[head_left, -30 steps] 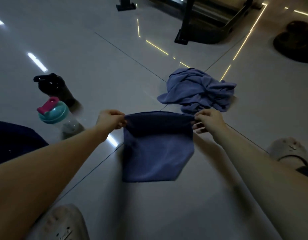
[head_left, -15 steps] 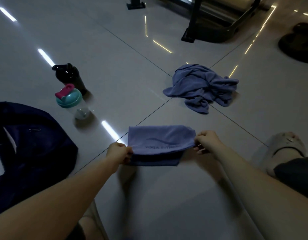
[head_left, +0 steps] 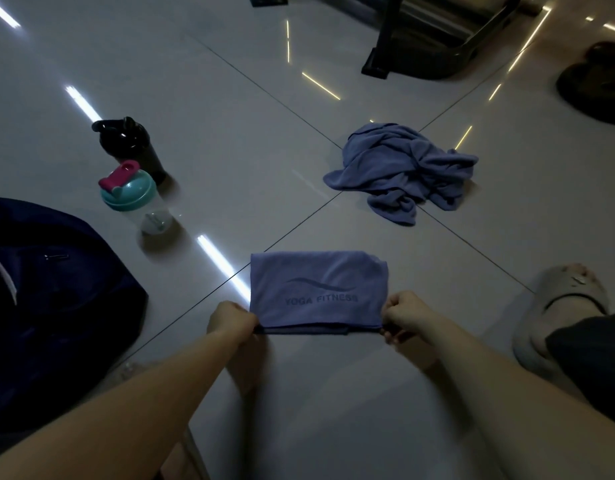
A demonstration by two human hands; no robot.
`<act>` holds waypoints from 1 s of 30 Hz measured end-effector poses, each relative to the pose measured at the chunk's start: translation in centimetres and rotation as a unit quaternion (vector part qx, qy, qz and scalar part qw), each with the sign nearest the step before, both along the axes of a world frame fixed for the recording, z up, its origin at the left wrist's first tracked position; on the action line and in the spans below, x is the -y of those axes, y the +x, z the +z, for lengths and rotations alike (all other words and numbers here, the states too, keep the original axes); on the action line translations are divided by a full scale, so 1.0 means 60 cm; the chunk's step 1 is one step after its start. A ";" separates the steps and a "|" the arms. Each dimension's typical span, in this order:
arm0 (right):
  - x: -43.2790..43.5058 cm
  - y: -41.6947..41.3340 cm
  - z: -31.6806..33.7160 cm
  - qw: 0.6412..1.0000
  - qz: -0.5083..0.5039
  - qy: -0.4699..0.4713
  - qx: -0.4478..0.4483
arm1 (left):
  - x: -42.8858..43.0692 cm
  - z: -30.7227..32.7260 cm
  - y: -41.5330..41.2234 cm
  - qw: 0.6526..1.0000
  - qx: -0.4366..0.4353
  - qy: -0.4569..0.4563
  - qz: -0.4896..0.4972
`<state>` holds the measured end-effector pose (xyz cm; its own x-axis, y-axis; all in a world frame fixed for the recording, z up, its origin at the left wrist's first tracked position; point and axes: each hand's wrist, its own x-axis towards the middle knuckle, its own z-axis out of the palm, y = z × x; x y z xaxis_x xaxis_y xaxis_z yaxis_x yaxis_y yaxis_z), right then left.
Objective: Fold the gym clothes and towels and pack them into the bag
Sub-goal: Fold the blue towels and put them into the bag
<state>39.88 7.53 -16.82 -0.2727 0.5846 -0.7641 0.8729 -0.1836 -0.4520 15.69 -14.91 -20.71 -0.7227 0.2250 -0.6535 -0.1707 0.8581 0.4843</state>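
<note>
**Item 1. Folded towel** (head_left: 318,289): blue-violet, printed "YOGA FITNESS" under a wave mark. It is laid flat on the tiled floor (head_left: 229,133) directly before the person and is taken here as the centre of the dial. A darker under-layer is seen along its near edge at 6 o'clock. It is not yet in the bag.

**Item 2. Left hand** (head_left: 231,322): at 8 o'clock, fingers curled and clamped on the towel's near left corner.

**Item 3. Right hand** (head_left: 404,313): at 4 o'clock, fingers likewise curled and pinched on the near right corner. The two corners are judged to be held so that the stacked edges are drawn level and the fold is kept square before it is doubled again or lifted.

**Item 4. Crumpled cloth** (head_left: 399,171): same colour, at 1 o'clock and well apart, heaped and unfolded. Whether it is a towel or a garment cannot be told in the dim light. It is judged to be next in line.

**Item 5. Bag** (head_left: 56,289): dark navy, slumped on the floor at 9 o'clock beside the left arm. It is judged to be kept there so that finished pieces can be passed straight across.

**Item 6. Shaker bottle** (head_left: 132,199): teal lid and pink cap, upright at 10 o'clock. A black bottle (head_left: 129,147) stands just beyond it.

**Item 7. Pale slipper** (head_left: 558,306): at 3 o'clock.
</note>
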 end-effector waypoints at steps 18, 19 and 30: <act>-0.026 -0.034 -0.006 0.989 -0.097 -0.105 0.041 | -0.026 0.049 -0.005 0.924 -0.252 0.012 -0.288; -0.031 -0.040 0.000 0.987 -0.109 -0.118 0.026 | -0.041 0.055 0.013 0.905 -0.253 0.052 -0.338; -0.039 -0.083 0.067 0.985 -0.084 -0.125 -0.082 | -0.183 0.077 0.170 0.896 -0.190 0.164 -0.366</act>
<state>34.87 9.89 -12.79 -0.3200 0.4312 -0.8436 0.7390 -0.4436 -0.5071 25.86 -3.92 -16.07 -0.4592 0.8648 -0.2029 0.6105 0.4732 0.6351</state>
